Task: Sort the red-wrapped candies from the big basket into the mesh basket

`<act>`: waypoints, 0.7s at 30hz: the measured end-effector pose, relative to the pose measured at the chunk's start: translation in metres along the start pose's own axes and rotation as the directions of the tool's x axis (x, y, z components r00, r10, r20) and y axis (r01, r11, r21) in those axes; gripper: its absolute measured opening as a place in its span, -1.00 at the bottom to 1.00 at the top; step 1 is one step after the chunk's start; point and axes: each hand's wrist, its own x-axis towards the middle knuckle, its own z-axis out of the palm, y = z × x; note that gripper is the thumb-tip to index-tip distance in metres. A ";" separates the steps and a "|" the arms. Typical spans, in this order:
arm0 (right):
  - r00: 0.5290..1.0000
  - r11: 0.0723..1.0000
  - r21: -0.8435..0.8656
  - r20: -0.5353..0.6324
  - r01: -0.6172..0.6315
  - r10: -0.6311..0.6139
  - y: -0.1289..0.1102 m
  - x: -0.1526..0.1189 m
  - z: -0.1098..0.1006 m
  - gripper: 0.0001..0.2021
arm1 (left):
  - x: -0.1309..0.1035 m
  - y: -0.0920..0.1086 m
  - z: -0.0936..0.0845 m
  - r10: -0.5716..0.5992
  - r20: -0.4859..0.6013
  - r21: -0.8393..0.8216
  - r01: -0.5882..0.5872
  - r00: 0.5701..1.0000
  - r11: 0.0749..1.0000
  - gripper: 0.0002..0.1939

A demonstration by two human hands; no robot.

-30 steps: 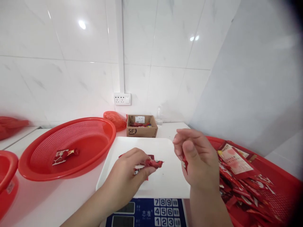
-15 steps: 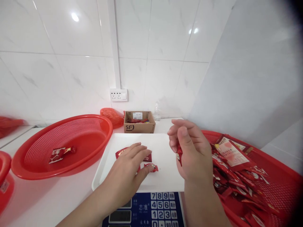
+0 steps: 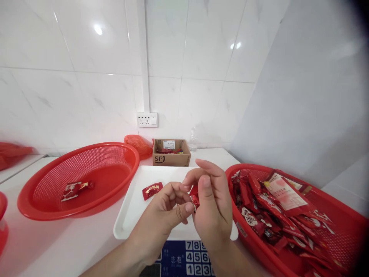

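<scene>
My right hand [image 3: 211,207] is cupped above the tray, its curled fingers around red wrapped candy [image 3: 195,196]. From the left, my left hand [image 3: 165,211] meets it, fingers bent and thumb at the near end of the same candy. Whether more pieces lie inside either palm is hidden. A flat red candy packet [image 3: 152,190] with gold print lies on the white tray [image 3: 134,215], just beyond my left hand. Below the tray, the blue keypad panel of a scale [image 3: 175,257] is partly covered by my wrists.
On the right, a red basket [image 3: 235,171] holds many red packets and a pale card. The left red basket [image 3: 31,204] contains a few pieces. A cardboard box [image 3: 170,159] and a red plastic bag [image 3: 138,144] stand behind the tray, near the wall socket [image 3: 147,120].
My right hand has moved left, and my left hand has shifted slightly right and curled, so they meet. Candies that lay under my left hand no longer show on the tray.
</scene>
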 end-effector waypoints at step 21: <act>0.820 0.933 -0.152 0.446 -0.326 0.359 0.005 0.020 -0.028 -0.45 | -0.009 0.021 -0.009 0.393 -0.145 -0.065 -0.405 0.908 0.912 -0.77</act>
